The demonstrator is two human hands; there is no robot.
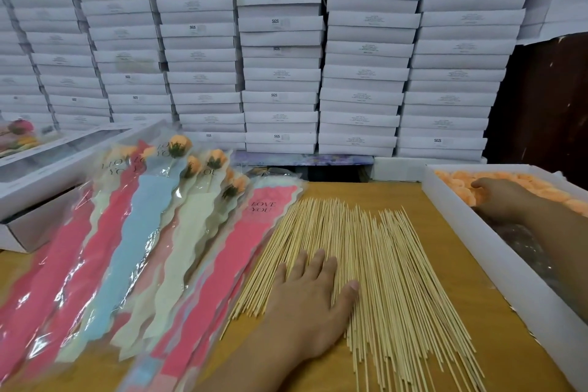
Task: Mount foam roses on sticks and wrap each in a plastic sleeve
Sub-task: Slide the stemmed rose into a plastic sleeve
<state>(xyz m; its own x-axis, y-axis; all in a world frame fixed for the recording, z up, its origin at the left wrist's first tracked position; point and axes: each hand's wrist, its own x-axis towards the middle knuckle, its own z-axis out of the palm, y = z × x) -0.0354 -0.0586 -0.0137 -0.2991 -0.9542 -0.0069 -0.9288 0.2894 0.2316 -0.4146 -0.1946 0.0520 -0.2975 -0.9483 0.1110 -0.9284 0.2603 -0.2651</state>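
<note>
Left hand point(313, 299) flat, fingers straight on sticks point(375, 264); right hand point(499, 197) among foam roses point(521, 181), grip unclear; "LOVE YOU" sleeves point(254, 232), "SGS" boxes point(276, 22).

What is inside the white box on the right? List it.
The white box holds orange foam roses at its far end and crinkled clear plastic nearer. The right hand reaches among the roses, covering some.

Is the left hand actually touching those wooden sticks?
Touching. The head view shows the left hand lying flat, fingers spread, right on top of the pile of wooden sticks, with no gap between palm and sticks.
</note>
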